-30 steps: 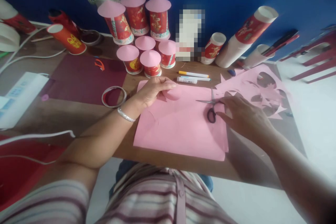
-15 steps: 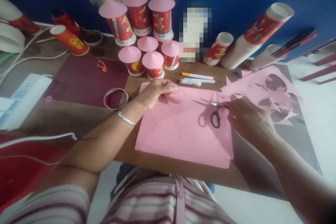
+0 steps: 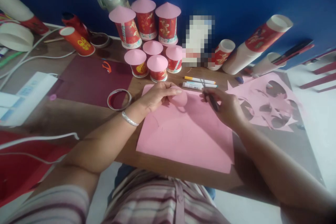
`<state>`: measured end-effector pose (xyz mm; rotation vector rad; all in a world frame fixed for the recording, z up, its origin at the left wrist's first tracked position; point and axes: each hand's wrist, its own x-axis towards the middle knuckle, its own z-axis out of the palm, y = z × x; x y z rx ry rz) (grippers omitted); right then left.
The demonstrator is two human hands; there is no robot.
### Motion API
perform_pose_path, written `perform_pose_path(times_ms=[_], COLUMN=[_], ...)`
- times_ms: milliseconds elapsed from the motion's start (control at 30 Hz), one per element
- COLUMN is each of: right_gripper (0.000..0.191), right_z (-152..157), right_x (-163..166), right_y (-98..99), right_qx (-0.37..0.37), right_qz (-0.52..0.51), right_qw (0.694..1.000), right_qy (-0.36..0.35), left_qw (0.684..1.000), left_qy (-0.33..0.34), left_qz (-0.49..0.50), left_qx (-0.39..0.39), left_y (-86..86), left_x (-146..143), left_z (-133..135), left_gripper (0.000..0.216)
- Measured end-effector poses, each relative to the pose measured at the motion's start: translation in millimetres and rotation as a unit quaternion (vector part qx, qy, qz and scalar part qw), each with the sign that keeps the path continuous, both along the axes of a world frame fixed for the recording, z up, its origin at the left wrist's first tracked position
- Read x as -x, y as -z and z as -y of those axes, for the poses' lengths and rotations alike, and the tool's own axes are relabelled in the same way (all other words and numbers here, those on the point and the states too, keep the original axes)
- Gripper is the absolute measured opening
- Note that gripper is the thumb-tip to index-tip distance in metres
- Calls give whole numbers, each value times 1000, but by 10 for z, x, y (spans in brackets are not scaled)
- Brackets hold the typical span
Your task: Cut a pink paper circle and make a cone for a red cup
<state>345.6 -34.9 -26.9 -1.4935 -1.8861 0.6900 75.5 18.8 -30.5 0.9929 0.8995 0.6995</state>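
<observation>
Above a brown wooden tabletop (image 3: 131, 155), the left hand (image 3: 156, 98) has its fingers pinching a small rounded pink-paper piece (image 3: 179, 97) by one side, seemingly to leave its curve clear; the right hand (image 3: 222, 106) grips black-handled metal scissors (image 3: 214, 101) over a large pink-paper sheet (image 3: 183, 140).

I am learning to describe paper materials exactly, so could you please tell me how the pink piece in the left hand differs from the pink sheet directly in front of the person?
Size: the pink piece is much smaller than the pink sheet.
Outline: the piece shows a rounded edge, while the sheet has straight edges.
Pose: the left hand holds the piece, whereas the sheet lies on the table.
Both are pink.
</observation>
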Motion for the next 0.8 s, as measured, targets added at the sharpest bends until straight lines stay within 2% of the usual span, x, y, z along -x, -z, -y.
perform_pose_path(times_ms=[100,367,467,633,800], right_gripper=[44,55,57,60,56], right_z=[-44,-30,17,104,151], right_x=[93,173,176,186,206], right_y=[37,124,97,0,-31], right_qx=[86,220,222,219,249], right_qz=[-126,-302,-314,-275,-261], right_qw=[988,928,923,936,932], right_qy=[-14,-5,-2,-18,-28], left_qw=[1000,1000,1000,1000,1000], left_qy=[12,17,26,19,7], left_qz=[6,7,2,15,17], left_qx=[3,-7,-3,-7,-4], left_y=[22,8,9,-9,-41], left_x=[7,-3,-5,-22,-21], left_z=[5,12,6,2,18], left_gripper=[38,35,34,35,33])
